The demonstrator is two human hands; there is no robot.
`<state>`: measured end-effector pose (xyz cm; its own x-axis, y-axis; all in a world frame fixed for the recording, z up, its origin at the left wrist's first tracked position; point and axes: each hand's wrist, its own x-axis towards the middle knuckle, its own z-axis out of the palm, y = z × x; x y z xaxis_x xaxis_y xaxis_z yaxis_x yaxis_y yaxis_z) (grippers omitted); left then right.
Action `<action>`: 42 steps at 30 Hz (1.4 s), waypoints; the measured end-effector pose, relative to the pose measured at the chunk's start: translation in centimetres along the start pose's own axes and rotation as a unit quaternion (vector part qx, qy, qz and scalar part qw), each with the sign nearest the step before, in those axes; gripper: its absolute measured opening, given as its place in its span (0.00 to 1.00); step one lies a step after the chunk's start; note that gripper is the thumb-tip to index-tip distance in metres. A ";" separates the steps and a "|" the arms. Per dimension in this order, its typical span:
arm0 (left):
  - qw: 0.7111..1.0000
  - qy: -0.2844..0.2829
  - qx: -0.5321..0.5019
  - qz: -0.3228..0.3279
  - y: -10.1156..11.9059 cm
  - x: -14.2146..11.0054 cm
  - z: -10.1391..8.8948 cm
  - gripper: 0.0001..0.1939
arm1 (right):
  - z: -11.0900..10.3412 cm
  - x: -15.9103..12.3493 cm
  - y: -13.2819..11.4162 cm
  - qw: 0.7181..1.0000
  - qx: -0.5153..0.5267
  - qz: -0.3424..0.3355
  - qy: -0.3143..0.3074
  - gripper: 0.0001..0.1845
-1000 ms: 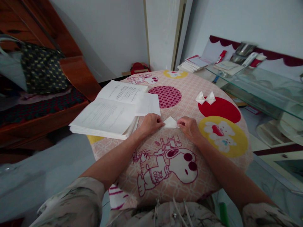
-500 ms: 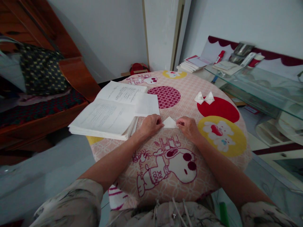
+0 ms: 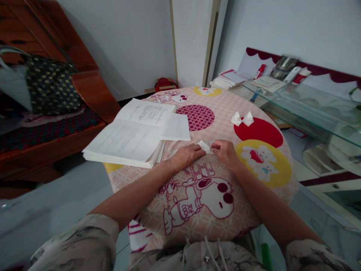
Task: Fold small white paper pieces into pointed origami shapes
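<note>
A small folded piece of white paper (image 3: 205, 146) lies on the patterned tablecloth (image 3: 197, 231), its pointed top facing away from me. My left hand (image 3: 187, 155) rests over its left side, fingers stretched out and laid flat across the paper. At the right corner, my right hand (image 3: 224, 150) pinches the paper between thumb and fingers. The lower left part of the paper is hidden under my left fingers. Farther back on the right, two folded white paper shapes (image 3: 242, 119) stand side by side, at the edge of a red circle on the cloth.
A thick open book (image 3: 124, 139) lies at the left of the round table, with a loose white sheet (image 3: 177, 128) at its right side. A glass shelf (image 3: 307, 109) with several items borders the right. A wooden bench (image 3: 93, 88) holding a dark patterned bag (image 3: 53, 84) stands left.
My left hand has moved right from the paper's left corner onto the paper, its fingers now extended over it. My right hand stays at the right corner.
</note>
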<state>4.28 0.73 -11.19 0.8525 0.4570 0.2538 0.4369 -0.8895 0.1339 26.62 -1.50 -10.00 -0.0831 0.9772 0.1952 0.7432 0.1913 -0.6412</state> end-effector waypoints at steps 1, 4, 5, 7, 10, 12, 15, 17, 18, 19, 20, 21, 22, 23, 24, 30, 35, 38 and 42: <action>1.000 0.001 0.005 0.005 -0.1 -0.1 0.1 0.16 | 0.0 0.0 0.0 1.000 0.001 0.001 -0.002 0.06; 1.000 0.000 0.014 0.012 -0.3 -0.3 0.5 0.21 | 0.1 0.1 0.2 1.000 0.001 0.005 -0.002 0.06; 1.000 -0.003 0.016 0.011 -0.4 -0.4 0.6 0.21 | 0.1 0.1 0.2 1.000 0.000 0.007 -0.001 0.06; 1.000 -0.008 0.017 0.006 -0.4 -0.4 0.7 0.22 | 0.1 0.1 0.2 1.000 -0.002 0.008 0.000 0.06; 1.000 -0.003 0.012 -0.002 -0.4 -0.5 0.7 0.22 | 0.1 0.0 0.2 1.000 0.001 0.003 -0.001 0.06; 1.000 -0.001 0.009 -0.005 -0.3 -0.5 0.6 0.22 | 0.1 -0.1 0.1 1.000 0.006 0.001 0.000 0.07; 1.000 -0.009 0.021 -0.005 -0.2 -0.5 0.4 0.22 | 0.2 -0.1 0.2 1.000 0.005 0.003 0.003 0.06; 0.999 -0.020 0.033 -0.006 0.0 -0.4 0.2 0.23 | 0.3 -0.1 0.3 1.000 -0.001 0.001 0.009 0.06; 0.999 -0.026 0.037 -0.007 0.0 -0.4 0.1 0.23 | 0.4 -0.2 0.3 1.000 -0.005 0.000 0.012 0.06; 0.999 -0.031 0.040 -0.008 0.1 -0.3 0.0 0.22 | 0.4 -0.2 0.4 1.000 -0.008 -0.001 0.015 0.06; 0.999 -0.035 0.041 -0.008 0.1 -0.3 0.0 0.22 | 0.5 -0.2 0.4 1.000 -0.011 -0.001 0.017 0.06; 0.998 -0.038 0.042 -0.008 0.2 -0.3 -0.1 0.22 | 0.5 -0.2 0.3 1.000 -0.012 -0.002 0.018 0.06; 0.998 -0.039 0.042 -0.008 0.1 -0.2 -0.1 0.22 | 0.5 -0.1 0.3 1.000 -0.014 -0.002 0.019 0.06; 0.998 -0.039 0.041 -0.007 0.1 -0.2 -0.1 0.22 | 0.6 -0.1 0.3 1.000 -0.015 -0.002 0.020 0.06; 0.999 -0.037 0.039 -0.007 0.1 -0.2 0.0 0.21 | 0.6 -0.1 0.2 1.000 -0.015 -0.002 0.020 0.06; 0.999 -0.029 0.023 -0.011 -0.2 -0.3 0.1 0.21 | 0.4 -0.2 0.1 1.000 -0.010 0.003 0.017 0.06; 1.000 -0.022 -0.009 -0.014 -0.2 -0.2 0.0 0.20 | -0.4 -0.5 -0.7 0.993 -0.039 -0.030 0.104 0.07; 1.000 -0.010 -0.018 -0.009 -0.3 -0.2 0.0 0.19 | -0.2 -0.7 -1.7 0.994 -0.019 -0.074 0.080 0.09; 1.000 -0.001 -0.001 -0.009 -0.3 -0.4 0.3 0.21 | 0.7 -0.3 -2.4 0.999 -0.037 -0.020 -0.027 0.10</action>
<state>3.93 0.84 -11.60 0.8447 0.4737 0.2491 0.4525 -0.8807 0.1401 24.44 -2.18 -9.01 -0.1477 0.9729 0.1781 0.7854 0.2248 -0.5768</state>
